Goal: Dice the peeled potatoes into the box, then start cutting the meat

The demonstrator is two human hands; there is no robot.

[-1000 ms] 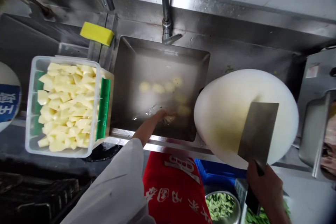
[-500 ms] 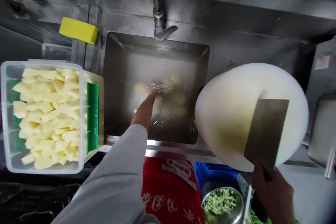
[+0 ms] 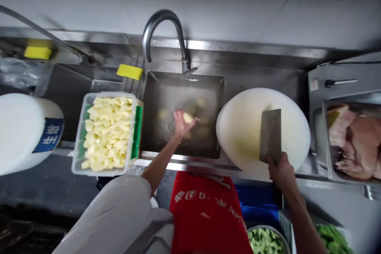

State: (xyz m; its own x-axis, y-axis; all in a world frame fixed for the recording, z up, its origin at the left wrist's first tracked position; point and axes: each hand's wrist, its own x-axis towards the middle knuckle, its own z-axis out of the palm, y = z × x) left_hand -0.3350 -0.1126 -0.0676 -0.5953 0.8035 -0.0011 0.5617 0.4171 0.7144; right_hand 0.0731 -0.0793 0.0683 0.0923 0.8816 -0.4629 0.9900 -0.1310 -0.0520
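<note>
Potato (image 3: 187, 117) and left hand (image 3: 180, 125) meet over the sink (image 3: 166, 84) in the head view, fingers curled about the pale, wet piece; whether its underside touches the water cannot be told. More pale lumps lie blurred beneath the surface. A wet potato is likely slippery, so the grip works best with thumb and fingers set on opposite sides, firm without squeezing, and with drips falling inside the basin. The right hand, well apart from the left, is closed round the handle of the cleaver (image 3: 271, 134), whose broad face shows above the round board (image 3: 293, 127); contact between blade and board is unclear. That blade is best held steady and low while the other hand works.

The left forearm reaches forward and slants inward from a white sleeve, wrist above the basin. The right forearm angles forward and inward from the lower right, knuckles near the board's edge. Beside the sink stands a tub (image 3: 77, 137) of cut chunks (image 3: 110, 129).
</note>
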